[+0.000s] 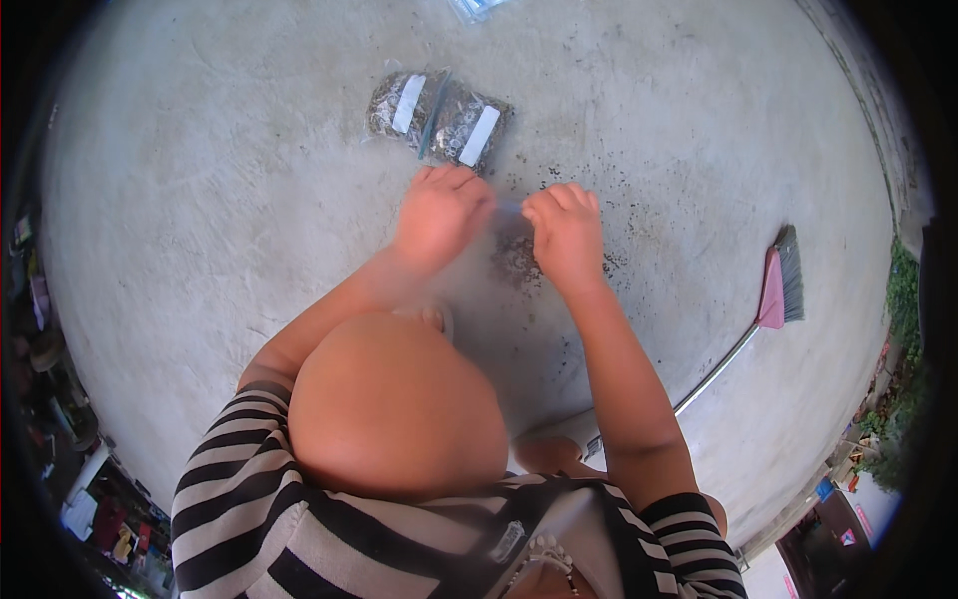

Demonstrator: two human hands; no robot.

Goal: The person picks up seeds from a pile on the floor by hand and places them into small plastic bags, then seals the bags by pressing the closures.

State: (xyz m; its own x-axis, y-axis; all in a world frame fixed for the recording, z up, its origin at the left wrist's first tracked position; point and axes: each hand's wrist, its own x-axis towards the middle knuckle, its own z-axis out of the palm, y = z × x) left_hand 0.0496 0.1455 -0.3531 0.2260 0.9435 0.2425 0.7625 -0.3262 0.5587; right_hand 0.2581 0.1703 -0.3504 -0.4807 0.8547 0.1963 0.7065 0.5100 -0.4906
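My left hand (439,215) and my right hand (566,232) are held close together over the concrete floor (220,200), fingers curled on the top edge of a clear plastic bag (514,245) that holds dark bits. The bag hangs between both hands and is partly hidden by them. Just beyond my hands lie two filled clear bags (437,125) of the same dark grainy stuff, each with a white strip, side by side. Dark crumbs (559,190) are scattered on the floor around my right hand.
A pink broom (773,290) with grey bristles and a metal handle lies on the floor to the right. Another clear bag (474,8) shows at the top edge. My bent knee (394,399) fills the lower middle. Plants and clutter line the rims.
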